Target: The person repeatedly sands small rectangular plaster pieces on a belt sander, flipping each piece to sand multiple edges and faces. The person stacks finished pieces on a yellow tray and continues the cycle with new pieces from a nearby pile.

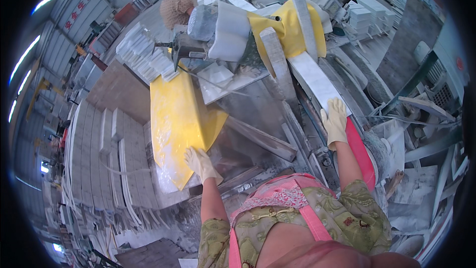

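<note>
Both of my hands wear cream rubber gloves. My left hand lies with fingers spread on the lower edge of a wet yellow plastic sheet, which drapes over a stack at the left. With fingers stretched out, my right hand rests on the near end of a long white stone strip. That strip lies on a red belt and runs away from me under a second yellow sheet hung on the machine. What lies beneath the left sheet is mostly hidden.
Grey upright posts flank the strip's far end. A dusty motor sits on the machine. White strips are stacked far left and far right. Long grey slabs stand at the left. A person in a white cap is beyond.
</note>
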A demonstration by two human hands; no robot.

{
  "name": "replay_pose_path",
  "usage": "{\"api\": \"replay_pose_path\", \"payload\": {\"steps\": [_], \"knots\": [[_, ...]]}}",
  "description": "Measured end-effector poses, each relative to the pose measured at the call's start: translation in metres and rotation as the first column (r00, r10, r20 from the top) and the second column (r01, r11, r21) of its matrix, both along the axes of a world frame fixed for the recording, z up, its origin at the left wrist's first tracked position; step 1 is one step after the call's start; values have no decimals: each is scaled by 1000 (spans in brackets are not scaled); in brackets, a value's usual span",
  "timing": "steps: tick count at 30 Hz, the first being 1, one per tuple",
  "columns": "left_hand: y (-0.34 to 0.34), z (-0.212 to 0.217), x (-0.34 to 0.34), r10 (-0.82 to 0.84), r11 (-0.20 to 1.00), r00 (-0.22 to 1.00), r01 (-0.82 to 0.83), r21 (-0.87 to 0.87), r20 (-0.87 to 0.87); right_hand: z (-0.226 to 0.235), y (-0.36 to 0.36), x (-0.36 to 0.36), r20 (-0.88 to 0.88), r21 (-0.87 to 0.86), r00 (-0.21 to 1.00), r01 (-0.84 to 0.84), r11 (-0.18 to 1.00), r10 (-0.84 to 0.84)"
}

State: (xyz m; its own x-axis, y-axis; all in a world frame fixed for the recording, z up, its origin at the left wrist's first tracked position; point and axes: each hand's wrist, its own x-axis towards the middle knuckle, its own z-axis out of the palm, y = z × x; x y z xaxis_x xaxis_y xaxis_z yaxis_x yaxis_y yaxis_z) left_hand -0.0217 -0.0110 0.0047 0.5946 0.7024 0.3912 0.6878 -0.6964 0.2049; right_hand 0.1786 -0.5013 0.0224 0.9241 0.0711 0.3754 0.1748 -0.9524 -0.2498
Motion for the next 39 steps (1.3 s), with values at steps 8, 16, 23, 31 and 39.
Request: {"api": "replay_pose_path", "payload": {"steps": [8,16,23,31,39], "knots": [[7,-8,-1,-3,999,999,5,36,-42,-1,0,-3,62,-17,998,18,1000,-17],[7,-8,-1,-25,999,1000,25,28,-4,2,-2,-9,85,-23,996,-1,1000,3],[4,-3,-1,-45,997,999,44,56,10,7,-3,-16,36,12,999,12,1000,-12],[3,3,-1,-33,999,999,34,25,-42,10,-6,-22,-44,22,999,17,1000,-16],[3,7,-1,-59,998,998,60,16,-38,23,-38,-30,-144,143,954,-243,959,263]]}}
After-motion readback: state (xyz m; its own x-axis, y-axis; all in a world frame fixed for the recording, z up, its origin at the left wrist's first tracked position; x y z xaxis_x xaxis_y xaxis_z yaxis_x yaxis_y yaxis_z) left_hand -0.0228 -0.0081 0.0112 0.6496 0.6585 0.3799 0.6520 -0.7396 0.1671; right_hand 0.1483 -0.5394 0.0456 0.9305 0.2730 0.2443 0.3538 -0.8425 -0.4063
